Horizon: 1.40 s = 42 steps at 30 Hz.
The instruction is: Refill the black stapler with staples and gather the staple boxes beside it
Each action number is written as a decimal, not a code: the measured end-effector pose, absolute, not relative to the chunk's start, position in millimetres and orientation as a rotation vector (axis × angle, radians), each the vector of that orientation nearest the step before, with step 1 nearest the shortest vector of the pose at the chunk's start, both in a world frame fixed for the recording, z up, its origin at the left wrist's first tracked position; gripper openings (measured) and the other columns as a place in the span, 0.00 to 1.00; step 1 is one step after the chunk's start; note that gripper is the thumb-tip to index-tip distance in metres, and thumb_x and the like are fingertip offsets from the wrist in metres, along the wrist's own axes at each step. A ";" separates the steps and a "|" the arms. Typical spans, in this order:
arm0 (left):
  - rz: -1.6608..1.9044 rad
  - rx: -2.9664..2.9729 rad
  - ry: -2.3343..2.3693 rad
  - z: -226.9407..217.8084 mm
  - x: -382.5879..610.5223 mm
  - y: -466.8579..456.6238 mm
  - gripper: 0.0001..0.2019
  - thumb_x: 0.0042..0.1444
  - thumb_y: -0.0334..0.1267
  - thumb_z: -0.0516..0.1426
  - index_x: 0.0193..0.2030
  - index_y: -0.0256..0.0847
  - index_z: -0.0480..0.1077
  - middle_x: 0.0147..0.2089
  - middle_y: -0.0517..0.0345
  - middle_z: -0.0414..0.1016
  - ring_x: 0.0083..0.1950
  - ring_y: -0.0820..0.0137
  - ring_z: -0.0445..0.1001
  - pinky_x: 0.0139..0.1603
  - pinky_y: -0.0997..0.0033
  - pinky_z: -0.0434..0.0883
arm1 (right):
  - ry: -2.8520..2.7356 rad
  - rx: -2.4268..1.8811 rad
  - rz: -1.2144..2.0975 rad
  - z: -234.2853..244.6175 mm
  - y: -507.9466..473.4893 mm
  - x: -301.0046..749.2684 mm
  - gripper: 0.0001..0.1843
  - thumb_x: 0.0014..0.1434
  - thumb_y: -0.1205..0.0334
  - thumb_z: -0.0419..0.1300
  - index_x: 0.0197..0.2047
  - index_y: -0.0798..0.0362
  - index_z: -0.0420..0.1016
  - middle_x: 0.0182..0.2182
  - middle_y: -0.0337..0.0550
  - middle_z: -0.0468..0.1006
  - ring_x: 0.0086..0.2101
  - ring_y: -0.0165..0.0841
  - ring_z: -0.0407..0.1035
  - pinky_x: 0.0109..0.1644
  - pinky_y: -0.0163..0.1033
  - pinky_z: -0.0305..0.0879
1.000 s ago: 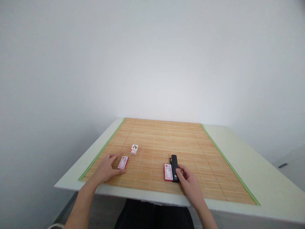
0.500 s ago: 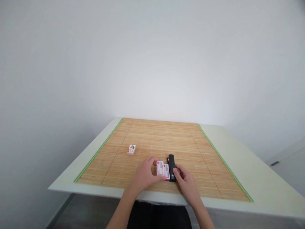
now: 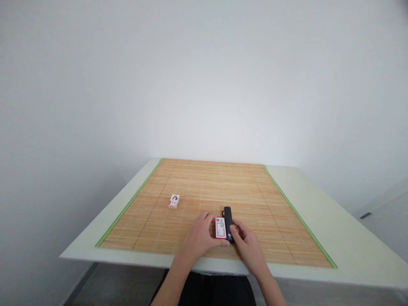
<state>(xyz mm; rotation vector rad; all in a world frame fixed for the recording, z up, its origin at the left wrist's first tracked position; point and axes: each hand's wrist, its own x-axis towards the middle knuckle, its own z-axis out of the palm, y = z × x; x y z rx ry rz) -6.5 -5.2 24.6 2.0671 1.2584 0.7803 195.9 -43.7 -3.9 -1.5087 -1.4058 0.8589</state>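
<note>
My left hand grips a small white staple box with a red printed border, fingers at its far end and thumb along its near end. Right beside that box lies a black stapler, pointing away from me on the mat. My right hand holds the stapler's near part from the right, thumb on top and fingers bent at its side. Only one box shows between the left hand and the stapler; whether another lies under it is hidden.
A second white staple box with red and dark print sits farther left. Under everything is a bamboo mat with green edges, on a white table. A pale wall rises behind the table.
My left hand has moved its box rightward, over where another box lay beside the stapler; that other box no longer shows. My right hand stays on the stapler. The view has shifted slightly.
</note>
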 end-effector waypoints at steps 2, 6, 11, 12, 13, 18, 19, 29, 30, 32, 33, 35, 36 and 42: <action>0.852 2.021 1.373 21.9 -19.6 1.2 0.31 0.48 0.62 0.68 0.54 0.49 0.72 0.50 0.56 0.75 0.49 0.60 0.75 0.47 0.65 0.69 | -1.392 -1.512 0.842 -0.8 -45.1 195.4 0.36 0.63 0.32 0.55 0.56 0.55 0.80 0.28 0.44 0.81 0.30 0.39 0.72 0.36 0.40 0.68; 1.068 1.816 1.817 21.0 -78.2 35.6 0.22 0.70 0.57 0.47 0.46 0.44 0.74 0.41 0.55 0.78 0.40 0.64 0.74 0.42 0.67 0.68 | -1.354 -1.495 0.806 3.0 -47.4 194.9 0.35 0.64 0.33 0.54 0.54 0.53 0.81 0.28 0.44 0.81 0.29 0.39 0.73 0.34 0.41 0.69; 0.930 1.652 2.075 21.3 -141.0 80.7 0.19 0.69 0.52 0.51 0.54 0.43 0.74 0.45 0.51 0.82 0.45 0.60 0.78 0.44 0.66 0.68 | -1.382 -1.497 0.802 -3.5 -45.3 194.4 0.32 0.67 0.36 0.53 0.56 0.53 0.79 0.34 0.46 0.83 0.35 0.42 0.76 0.41 0.44 0.73; 0.892 1.666 2.047 20.6 -143.3 85.6 0.18 0.68 0.51 0.53 0.54 0.43 0.75 0.45 0.51 0.83 0.46 0.60 0.78 0.44 0.66 0.68 | -1.383 -1.496 0.780 -6.2 -44.9 194.1 0.31 0.68 0.37 0.52 0.57 0.53 0.78 0.38 0.48 0.83 0.38 0.42 0.76 0.44 0.45 0.74; 0.863 1.684 2.013 19.7 -141.9 89.2 0.18 0.67 0.51 0.55 0.52 0.43 0.77 0.45 0.51 0.83 0.46 0.59 0.78 0.44 0.66 0.68 | -1.379 -1.489 0.750 -9.2 -44.7 193.7 0.30 0.69 0.38 0.52 0.59 0.52 0.76 0.42 0.49 0.83 0.41 0.42 0.77 0.47 0.46 0.74; 0.756 1.749 1.808 14.9 -94.9 90.2 0.18 0.65 0.52 0.58 0.50 0.44 0.80 0.45 0.51 0.84 0.43 0.62 0.80 0.41 0.70 0.68 | -1.395 -1.458 0.607 -22.3 -51.3 191.9 0.30 0.71 0.42 0.50 0.68 0.50 0.67 0.60 0.53 0.76 0.56 0.45 0.72 0.60 0.53 0.71; 0.738 1.753 1.761 14.4 -81.5 88.1 0.18 0.65 0.52 0.58 0.50 0.44 0.80 0.44 0.51 0.85 0.39 0.64 0.80 0.39 0.70 0.68 | -1.426 -1.471 0.572 -23.8 -54.0 191.1 0.30 0.71 0.42 0.51 0.69 0.49 0.65 0.62 0.53 0.73 0.59 0.46 0.70 0.64 0.55 0.68; 0.647 1.727 1.467 19.3 -0.3 63.7 0.20 0.64 0.55 0.57 0.50 0.44 0.81 0.40 0.56 0.85 0.21 0.72 0.74 0.26 0.73 0.66 | -1.853 -1.662 0.209 -31.5 -68.9 179.5 0.45 0.64 0.51 0.60 0.78 0.48 0.45 0.73 0.51 0.58 0.71 0.51 0.53 0.73 0.60 0.56; 0.649 1.723 1.468 20.6 1.0 61.4 0.20 0.64 0.55 0.57 0.49 0.43 0.81 0.40 0.55 0.85 0.22 0.72 0.75 0.27 0.73 0.67 | -1.878 -1.665 0.181 -32.1 -68.6 179.1 0.44 0.65 0.52 0.59 0.78 0.48 0.45 0.73 0.51 0.58 0.71 0.51 0.53 0.73 0.60 0.55; 0.658 1.717 1.476 23.0 2.5 56.6 0.21 0.63 0.55 0.57 0.50 0.43 0.81 0.40 0.53 0.85 0.25 0.70 0.77 0.29 0.72 0.68 | -1.908 -1.671 0.140 -33.3 -67.9 178.7 0.43 0.67 0.54 0.57 0.78 0.49 0.44 0.73 0.50 0.58 0.71 0.49 0.52 0.74 0.60 0.54; 0.666 1.715 1.480 24.1 3.1 54.3 0.21 0.63 0.56 0.57 0.50 0.43 0.81 0.40 0.53 0.85 0.27 0.69 0.78 0.31 0.71 0.69 | -1.915 -1.673 0.127 -33.8 -67.8 178.5 0.42 0.67 0.54 0.56 0.78 0.49 0.43 0.73 0.50 0.58 0.71 0.49 0.52 0.74 0.60 0.54; 0.687 1.712 1.487 25.9 4.2 50.3 0.22 0.63 0.56 0.57 0.51 0.43 0.81 0.40 0.52 0.85 0.31 0.66 0.80 0.34 0.70 0.71 | -1.925 -1.675 0.111 -34.3 -68.0 178.4 0.42 0.67 0.55 0.56 0.78 0.49 0.43 0.73 0.49 0.58 0.71 0.49 0.52 0.74 0.60 0.54; 0.699 1.711 1.490 26.6 4.6 48.7 0.22 0.63 0.56 0.57 0.51 0.43 0.81 0.41 0.51 0.85 0.33 0.65 0.81 0.36 0.69 0.72 | -1.927 -1.676 0.105 -34.3 -68.2 178.4 0.41 0.67 0.55 0.56 0.78 0.49 0.44 0.73 0.49 0.58 0.71 0.49 0.52 0.74 0.59 0.54; 0.805 1.699 1.530 23.6 4.5 36.5 0.24 0.67 0.57 0.51 0.52 0.42 0.80 0.50 0.48 0.84 0.51 0.59 0.81 0.51 0.65 0.73 | -1.926 -1.701 0.105 -32.2 -69.1 178.4 0.41 0.67 0.55 0.56 0.78 0.51 0.45 0.72 0.51 0.59 0.71 0.48 0.53 0.74 0.58 0.55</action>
